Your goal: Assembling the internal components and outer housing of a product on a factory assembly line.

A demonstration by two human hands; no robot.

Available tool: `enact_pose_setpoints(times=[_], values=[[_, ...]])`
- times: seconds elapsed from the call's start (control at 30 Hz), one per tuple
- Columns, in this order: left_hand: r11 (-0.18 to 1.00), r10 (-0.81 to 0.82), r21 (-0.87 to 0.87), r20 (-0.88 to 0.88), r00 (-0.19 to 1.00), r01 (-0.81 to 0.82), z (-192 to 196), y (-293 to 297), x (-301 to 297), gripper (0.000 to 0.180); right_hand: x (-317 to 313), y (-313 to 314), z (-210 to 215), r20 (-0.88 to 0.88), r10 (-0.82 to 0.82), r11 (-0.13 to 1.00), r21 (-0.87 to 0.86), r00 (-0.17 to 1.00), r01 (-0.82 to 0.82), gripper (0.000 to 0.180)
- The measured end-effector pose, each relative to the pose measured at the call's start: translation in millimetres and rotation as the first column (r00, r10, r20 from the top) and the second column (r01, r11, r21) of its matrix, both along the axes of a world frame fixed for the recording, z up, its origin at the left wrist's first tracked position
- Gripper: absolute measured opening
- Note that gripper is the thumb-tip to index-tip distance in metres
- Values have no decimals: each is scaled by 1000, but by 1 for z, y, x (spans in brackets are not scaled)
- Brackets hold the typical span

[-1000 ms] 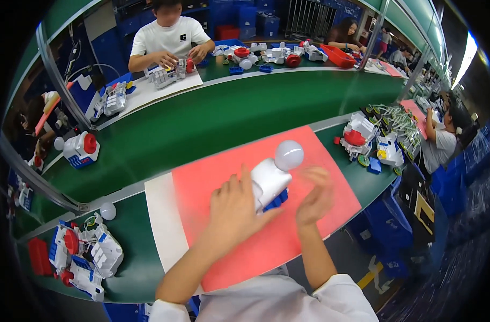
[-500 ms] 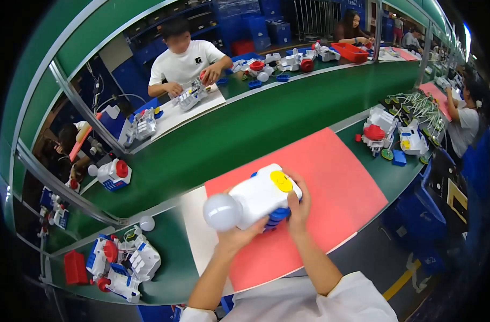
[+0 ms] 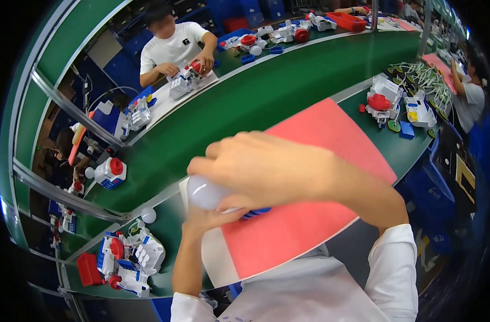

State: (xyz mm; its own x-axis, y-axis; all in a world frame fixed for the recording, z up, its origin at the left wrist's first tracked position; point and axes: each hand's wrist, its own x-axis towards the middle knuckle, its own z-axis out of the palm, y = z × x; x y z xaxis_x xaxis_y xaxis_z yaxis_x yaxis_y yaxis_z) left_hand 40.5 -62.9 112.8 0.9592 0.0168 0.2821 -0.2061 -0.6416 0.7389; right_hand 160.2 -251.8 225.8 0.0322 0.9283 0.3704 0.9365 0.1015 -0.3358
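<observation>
A white plastic device with a frosted round dome (image 3: 204, 192) at its left end is held above the pink mat (image 3: 293, 236). My left hand (image 3: 210, 217) grips the device from below, near the dome, with the thumb along its near side. My right hand (image 3: 261, 166) reaches over the top, its fingers curled around the far side of the dome and its thumb on the near side. It hides most of the white body. Only a strip of the blue ribbed part (image 3: 256, 212) shows under the right hand.
A pile of white, blue and red housings (image 3: 131, 257), a loose dome (image 3: 148, 214) and a red bin (image 3: 89, 269) lie left. Cabled boards (image 3: 422, 80) and housings (image 3: 383, 101) lie right. A similar device (image 3: 111, 173) stands on the green belt (image 3: 245, 102); a co-worker (image 3: 175, 51) handles parts beyond.
My right hand has left the device's right end and swung over its top to the dome. The yellow round part is now covered. My left hand keeps its hold.
</observation>
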Motion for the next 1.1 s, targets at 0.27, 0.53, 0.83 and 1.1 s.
enact_pose_setpoints(times=[0.27,0.53,0.83,1.1], values=[[912,218,-401,288,932,-89,-40,-11,-28,115,2,-31,-121,-573,68,749,570,817,338,128],[935,193,-352,413,890,-39,-44,-25,-34,114,-35,-4,-144,-726,323,693,618,607,370,89],[868,310,-496,485,818,-35,-71,-33,-18,102,-37,8,-164,-828,397,630,560,396,539,94],[-223,161,-811,517,841,541,-107,37,-5,81,-78,1,-152,-743,-227,830,190,630,524,138]])
